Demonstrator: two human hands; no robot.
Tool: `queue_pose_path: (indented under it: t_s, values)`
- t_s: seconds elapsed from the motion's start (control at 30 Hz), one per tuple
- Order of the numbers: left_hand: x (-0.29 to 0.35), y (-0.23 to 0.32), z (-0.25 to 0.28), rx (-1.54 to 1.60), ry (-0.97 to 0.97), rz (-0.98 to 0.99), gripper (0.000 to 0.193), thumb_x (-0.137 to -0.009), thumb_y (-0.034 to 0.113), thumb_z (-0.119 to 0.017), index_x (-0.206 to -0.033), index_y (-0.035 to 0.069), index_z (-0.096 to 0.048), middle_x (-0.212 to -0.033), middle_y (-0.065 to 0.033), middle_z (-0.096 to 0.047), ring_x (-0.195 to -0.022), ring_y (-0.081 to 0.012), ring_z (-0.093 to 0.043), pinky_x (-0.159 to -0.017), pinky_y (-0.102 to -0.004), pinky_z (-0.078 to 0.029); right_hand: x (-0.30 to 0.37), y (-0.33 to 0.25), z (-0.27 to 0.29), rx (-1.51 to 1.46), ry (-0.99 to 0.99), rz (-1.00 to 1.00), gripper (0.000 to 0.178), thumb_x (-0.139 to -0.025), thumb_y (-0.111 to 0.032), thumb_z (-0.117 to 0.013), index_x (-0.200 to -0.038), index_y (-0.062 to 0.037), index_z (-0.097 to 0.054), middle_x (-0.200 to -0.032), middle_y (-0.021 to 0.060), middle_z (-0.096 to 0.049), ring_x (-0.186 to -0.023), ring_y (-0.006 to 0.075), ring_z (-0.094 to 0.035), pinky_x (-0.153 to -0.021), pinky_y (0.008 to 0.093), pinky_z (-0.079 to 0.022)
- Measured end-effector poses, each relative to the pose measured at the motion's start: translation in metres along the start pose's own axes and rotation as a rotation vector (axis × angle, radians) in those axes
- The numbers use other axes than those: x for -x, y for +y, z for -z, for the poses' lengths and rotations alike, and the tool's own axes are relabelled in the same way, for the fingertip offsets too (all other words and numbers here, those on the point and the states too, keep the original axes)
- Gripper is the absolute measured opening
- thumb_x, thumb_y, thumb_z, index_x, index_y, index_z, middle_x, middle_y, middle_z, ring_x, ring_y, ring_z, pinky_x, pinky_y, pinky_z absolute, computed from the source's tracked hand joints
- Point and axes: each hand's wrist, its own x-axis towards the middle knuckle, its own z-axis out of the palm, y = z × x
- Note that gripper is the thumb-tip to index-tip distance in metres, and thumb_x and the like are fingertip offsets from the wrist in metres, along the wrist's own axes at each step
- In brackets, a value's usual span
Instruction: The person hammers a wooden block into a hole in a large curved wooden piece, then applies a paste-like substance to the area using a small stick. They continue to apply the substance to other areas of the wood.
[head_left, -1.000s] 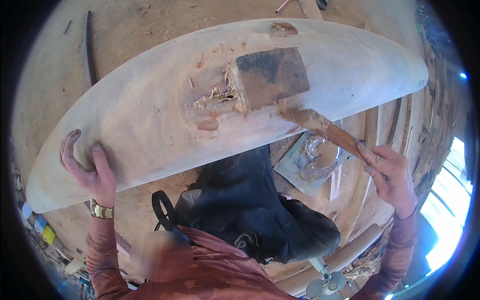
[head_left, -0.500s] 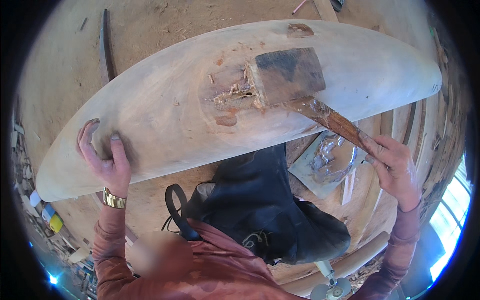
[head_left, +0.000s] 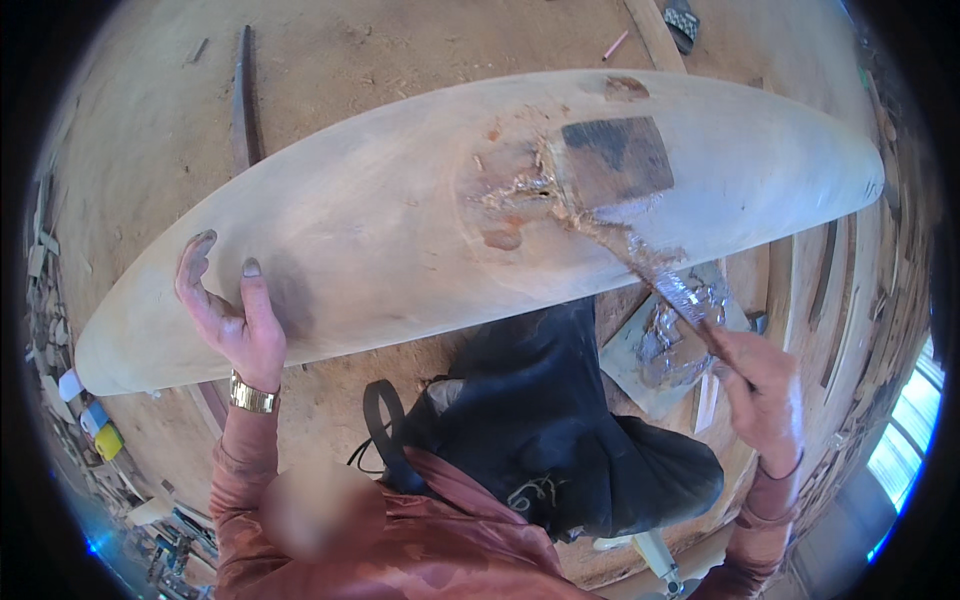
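Stick (head_left: 632,252): gripped in the right hand (head_left: 765,395), fingers closed around its near end; tip placed by the lower left corner of the block (head_left: 618,160).
Stroke: judged best made low and even along the block's edge, so that paste is pressed into the joint rather than smeared outward.
Curved wood (head_left: 380,240): laid crosswise, block set on its upper face.
Left hand (head_left: 240,315): rested on the curved wood's left part, thumb and finger spread wide, nothing seen held.
Right forearm: extended from lower right.
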Motion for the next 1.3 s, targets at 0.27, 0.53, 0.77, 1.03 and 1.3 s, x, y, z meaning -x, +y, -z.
queue_pose_path:
  t_s: [0.27,0.53,0.77,1.03,1.3]
  values:
    - [-0.016,-0.082,0.070,-0.396,0.154,0.144,0.046,-0.096,0.015,-0.067,-0.138,0.003,-0.051,-0.143,-0.0115,-0.056,-0.132,-0.0272,-0.049,-0.111,-0.0448,-0.035,0.012,-0.030,-0.024,-0.113,-0.107,-0.189,0.047,-0.085,0.008,-0.064,-0.131,-0.0006,-0.069,-0.095,0.0187,-0.074,-0.077,0.0316,-0.072,-0.075,0.0366,-0.057]
    - [-0.007,-0.115,0.079,-0.372,-0.039,0.190,0.045,-0.096,0.016,-0.063,-0.138,0.003,-0.051,-0.141,-0.0113,-0.056,-0.131,-0.0289,-0.049,-0.109,-0.0459,-0.036,0.004,-0.079,-0.110,-0.542,0.223,-0.311,0.045,-0.093,0.003,-0.065,-0.138,-0.0007,-0.064,-0.100,0.0149,-0.075,-0.073,0.0157,-0.071,-0.070,0.0287,-0.058]
    - [-0.011,-0.112,0.083,-0.344,-0.073,0.230,0.047,-0.094,0.016,-0.062,-0.137,-0.001,-0.051,-0.139,-0.0135,-0.059,-0.130,-0.0291,-0.051,-0.110,-0.0462,-0.036,-0.009,-0.091,-0.179,-0.002,0.441,-0.284,0.055,-0.084,0.005,-0.072,-0.138,-0.0030,-0.065,-0.107,0.0179,-0.071,-0.082,0.0326,-0.072,-0.073,0.0372,-0.060]
    - [-0.011,-0.115,0.086,-0.360,-0.116,0.213,0.046,-0.094,0.015,-0.061,-0.136,-0.002,-0.052,-0.137,-0.0133,-0.059,-0.129,-0.0284,-0.051,-0.109,-0.0450,-0.036,-0.006,-0.146,-0.180,0.023,0.347,-0.475,0.055,-0.083,0.003,-0.074,-0.137,0.0010,-0.063,-0.108,0.0194,-0.070,-0.083,0.0342,-0.073,-0.072,0.0383,-0.060]
    - [-0.015,-0.110,0.087,-0.444,-0.205,0.189,0.044,-0.095,0.018,-0.058,-0.134,-0.003,-0.055,-0.134,-0.0150,-0.060,-0.125,-0.0299,-0.053,-0.106,-0.0456,-0.039,0.009,-0.194,-0.158,-0.123,0.222,-0.676,0.058,-0.084,0.002,-0.072,-0.141,0.0040,-0.059,-0.106,0.0222,-0.074,-0.080,0.0336,-0.075,-0.071,0.0364,-0.060]
